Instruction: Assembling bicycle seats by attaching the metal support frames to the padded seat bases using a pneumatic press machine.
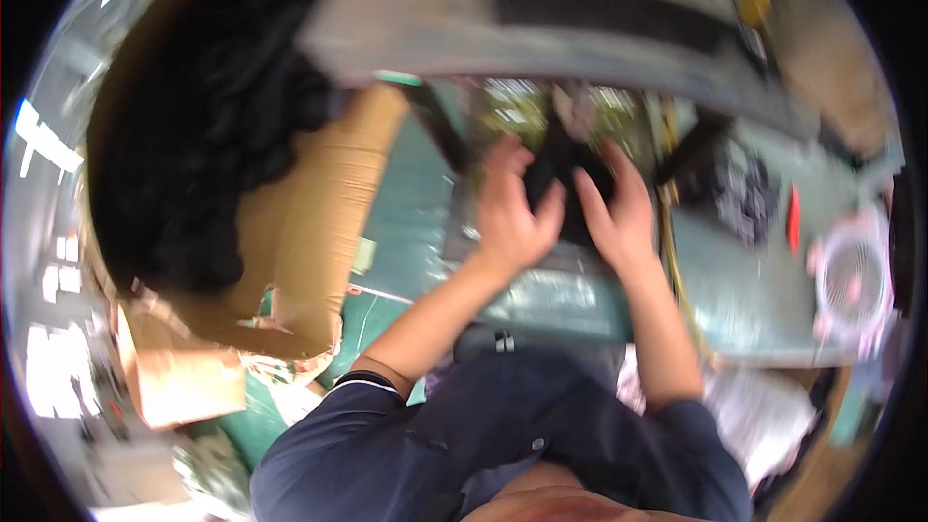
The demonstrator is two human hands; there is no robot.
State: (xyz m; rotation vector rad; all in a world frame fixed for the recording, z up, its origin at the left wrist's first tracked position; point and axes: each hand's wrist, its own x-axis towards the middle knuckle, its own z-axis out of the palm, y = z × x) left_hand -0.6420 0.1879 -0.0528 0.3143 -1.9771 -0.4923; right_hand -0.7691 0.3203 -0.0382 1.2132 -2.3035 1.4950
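A grey-green work table (764,300) fills the centre of the blurred frame, and a big cardboard box (319,232) full of dark soft material stands at the upper left. In the upper centre, the left hand (510,215) and right hand (619,213) both pinch a small black piece (570,174), fingers closed on its sides. It looks light and limp, probably cloth or rubber; gripping its edges seems best.

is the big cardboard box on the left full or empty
Mostly full: the cardboard box lies open, with a heap of black material filling most of it.
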